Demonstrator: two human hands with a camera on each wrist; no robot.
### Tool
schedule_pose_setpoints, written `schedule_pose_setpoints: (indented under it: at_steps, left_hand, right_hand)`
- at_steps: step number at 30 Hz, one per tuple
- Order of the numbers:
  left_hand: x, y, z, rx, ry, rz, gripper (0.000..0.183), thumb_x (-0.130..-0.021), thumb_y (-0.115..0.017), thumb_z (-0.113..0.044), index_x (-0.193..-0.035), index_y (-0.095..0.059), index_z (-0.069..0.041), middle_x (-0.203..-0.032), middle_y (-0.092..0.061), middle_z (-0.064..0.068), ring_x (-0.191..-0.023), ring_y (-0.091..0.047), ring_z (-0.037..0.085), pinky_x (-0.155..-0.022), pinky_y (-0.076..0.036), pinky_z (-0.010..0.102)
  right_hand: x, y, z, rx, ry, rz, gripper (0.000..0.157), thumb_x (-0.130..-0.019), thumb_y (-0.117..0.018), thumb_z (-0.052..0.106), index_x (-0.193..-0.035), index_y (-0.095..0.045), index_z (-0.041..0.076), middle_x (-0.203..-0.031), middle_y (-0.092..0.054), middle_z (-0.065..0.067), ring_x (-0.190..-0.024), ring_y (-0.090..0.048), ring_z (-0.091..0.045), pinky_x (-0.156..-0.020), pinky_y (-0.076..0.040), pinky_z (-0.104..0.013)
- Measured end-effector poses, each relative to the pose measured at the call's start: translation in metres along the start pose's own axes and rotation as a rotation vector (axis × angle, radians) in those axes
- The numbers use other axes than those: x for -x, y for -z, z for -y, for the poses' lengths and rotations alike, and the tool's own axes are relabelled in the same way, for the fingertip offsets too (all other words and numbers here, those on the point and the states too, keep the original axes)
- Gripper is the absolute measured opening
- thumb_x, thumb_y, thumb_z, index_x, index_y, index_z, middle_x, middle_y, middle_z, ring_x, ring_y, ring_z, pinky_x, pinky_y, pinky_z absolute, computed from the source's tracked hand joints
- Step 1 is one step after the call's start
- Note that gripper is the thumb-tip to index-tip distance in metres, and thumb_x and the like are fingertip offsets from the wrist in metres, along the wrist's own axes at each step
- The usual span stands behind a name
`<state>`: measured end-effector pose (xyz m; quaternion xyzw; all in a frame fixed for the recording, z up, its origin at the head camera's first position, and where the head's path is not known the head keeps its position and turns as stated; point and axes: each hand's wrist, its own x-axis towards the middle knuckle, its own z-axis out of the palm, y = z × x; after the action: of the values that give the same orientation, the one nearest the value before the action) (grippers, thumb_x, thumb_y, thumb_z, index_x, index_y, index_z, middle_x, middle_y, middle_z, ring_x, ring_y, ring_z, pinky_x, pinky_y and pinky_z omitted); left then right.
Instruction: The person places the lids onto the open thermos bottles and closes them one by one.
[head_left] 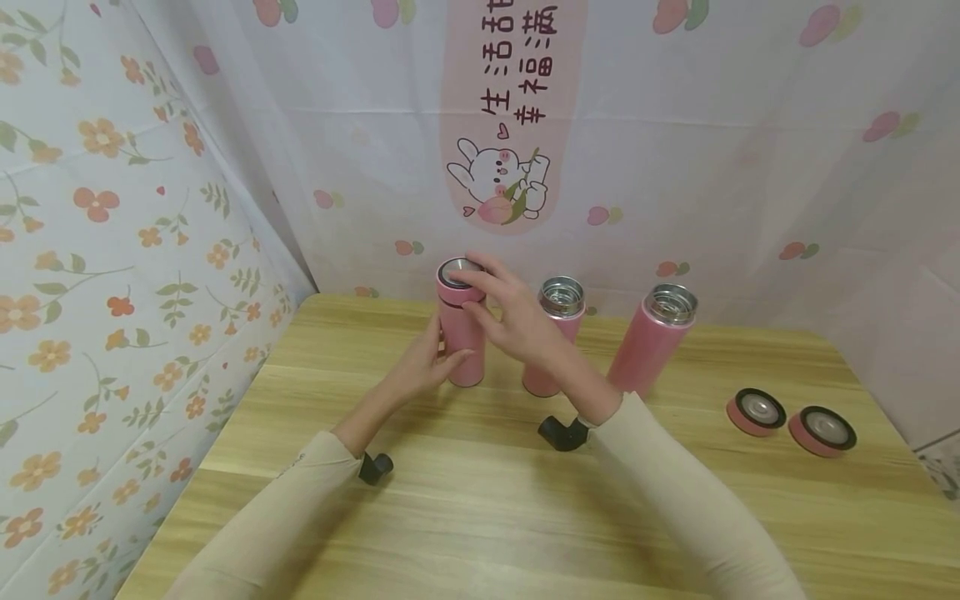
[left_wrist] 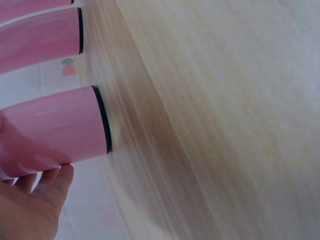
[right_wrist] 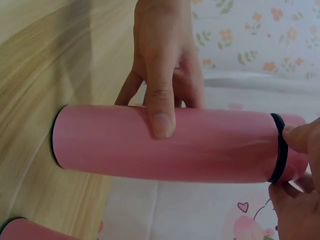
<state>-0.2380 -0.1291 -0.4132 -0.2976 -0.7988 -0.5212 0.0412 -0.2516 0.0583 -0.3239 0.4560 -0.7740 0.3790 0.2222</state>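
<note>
One pink bottle [head_left: 462, 332] in hand, right? Where?

Yep. Leftmost of three, upright near the back edge of the table [head_left: 465, 525], base down on the wood. Lid [head_left: 452, 293] sits on top, black band [right_wrist: 280, 147] at the seam. Screwed tight or loose, can't tell.

Left hand [head_left: 423, 367]?

Grip clamped round the body. Right wrist view has the thumb on the near side; left wrist view has fingertips pressed to the wall.

Right hand [head_left: 517, 315]?

Grip clamped on the lid: fingers over the top and far side, thumb low by the band.

Neighbors?

Middle bottle [head_left: 565, 327], just right, partly behind the right forearm. Right bottle [head_left: 648, 346], next along. Both stand uncapped, steel mouths showing.

Loose lids?

Two, far right of the table, just beside each other: left loose lid [head_left: 757, 412] and right loose lid [head_left: 822, 431]. Pink sides, black rims.

Rest?

Beige sleeves [head_left: 667, 475], a black fitting [head_left: 564, 434] by each wrist. White back cloth [head_left: 360, 125] with a rabbit print [head_left: 498, 175] and lettering; orange-flowered cloth [head_left: 97, 275] on the left.
</note>
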Motion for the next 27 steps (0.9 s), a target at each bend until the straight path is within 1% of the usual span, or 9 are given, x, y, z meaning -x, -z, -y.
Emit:
schedule_pose_setpoints:
  at_steps: [2, 5, 7, 10, 14, 19, 24, 27]
  left_hand:
    - [0.000, 0.000, 0.001, -0.011, 0.002, -0.008, 0.070, -0.091, -0.062, -0.010, -0.143, -0.016, -0.005, -0.133, -0.041, 0.016, -0.117, -0.048, 0.029, -0.087, -0.047, 0.042]
    - [-0.001, -0.003, 0.014, -0.030, 0.005, -0.025, 0.072, -0.090, -0.063, -0.016, -0.144, -0.015, -0.012, -0.133, -0.042, 0.011, -0.117, -0.048, 0.024, -0.087, -0.047, 0.039]
    - [-0.001, -0.003, 0.013, -0.038, 0.016, -0.028, 0.072, -0.090, -0.063, -0.018, -0.144, -0.015, -0.013, -0.133, -0.042, 0.010, -0.117, -0.048, 0.023, -0.087, -0.047, 0.037]
    - [-0.001, -0.003, 0.013, -0.021, 0.016, -0.019, 0.072, -0.091, -0.062, -0.017, -0.144, -0.015, -0.014, -0.133, -0.042, 0.010, -0.117, -0.048, 0.023, -0.087, -0.047, 0.037]
    - [-0.001, -0.003, 0.014, 0.005, -0.005, -0.006, 0.073, -0.091, -0.061, -0.015, -0.146, -0.013, -0.014, -0.136, -0.040, 0.011, -0.118, -0.047, 0.026, -0.087, -0.047, 0.039]
    - [-0.002, -0.003, 0.016, 0.019, -0.017, -0.014, 0.072, -0.091, -0.062, -0.013, -0.145, -0.015, -0.013, -0.134, -0.041, 0.011, -0.117, -0.048, 0.025, -0.087, -0.047, 0.038]
    - [-0.002, -0.002, 0.014, -0.005, -0.038, -0.013, 0.076, -0.090, -0.063, -0.011, -0.146, -0.012, -0.013, -0.136, -0.039, 0.011, -0.116, -0.048, 0.024, -0.085, -0.048, 0.037]
    - [0.000, 0.000, 0.005, -0.004, -0.053, 0.001, 0.077, -0.090, -0.062, -0.007, -0.147, -0.009, -0.010, -0.137, -0.038, 0.013, -0.116, -0.049, 0.026, -0.086, -0.048, 0.040]
  right_hand:
    - [0.000, 0.000, 0.000, -0.008, 0.007, -0.010, 0.041, -0.085, -0.067, 0.000, -0.125, -0.058, 0.008, -0.136, -0.042, -0.013, -0.124, -0.040, -0.025, -0.096, -0.039, -0.036]
    - [0.001, -0.001, -0.001, -0.014, -0.003, -0.032, 0.042, -0.084, -0.068, 0.000, -0.124, -0.059, 0.009, -0.134, -0.042, -0.014, -0.122, -0.042, -0.023, -0.094, -0.041, -0.033]
    - [0.001, -0.002, -0.001, -0.018, -0.009, -0.053, 0.042, -0.084, -0.068, 0.000, -0.124, -0.060, 0.009, -0.134, -0.043, -0.015, -0.121, -0.043, -0.024, -0.094, -0.041, -0.033]
    - [0.003, -0.005, 0.001, -0.020, -0.006, -0.093, 0.041, -0.083, -0.069, -0.001, -0.122, -0.061, 0.008, -0.133, -0.043, -0.014, -0.120, -0.044, -0.026, -0.092, -0.042, -0.032]
    - [0.004, -0.009, 0.004, 0.011, -0.011, -0.150, 0.040, -0.081, -0.070, -0.001, -0.119, -0.063, 0.009, -0.130, -0.045, -0.013, -0.116, -0.047, -0.025, -0.087, -0.044, -0.031]
    - [0.003, -0.012, 0.010, 0.068, -0.054, -0.170, 0.038, -0.081, -0.071, 0.002, -0.117, -0.065, 0.012, -0.128, -0.046, -0.012, -0.111, -0.048, -0.022, -0.083, -0.045, -0.030]
    - [0.000, -0.014, 0.013, 0.153, -0.055, -0.168, 0.038, -0.080, -0.073, 0.004, -0.116, -0.065, 0.015, -0.124, -0.046, -0.014, -0.110, -0.046, -0.026, -0.088, -0.042, -0.036]
    - [0.000, -0.015, 0.013, 0.167, -0.042, -0.179, 0.038, -0.080, -0.074, 0.004, -0.115, -0.065, 0.014, -0.123, -0.047, -0.014, -0.108, -0.047, -0.026, -0.089, -0.042, -0.037]
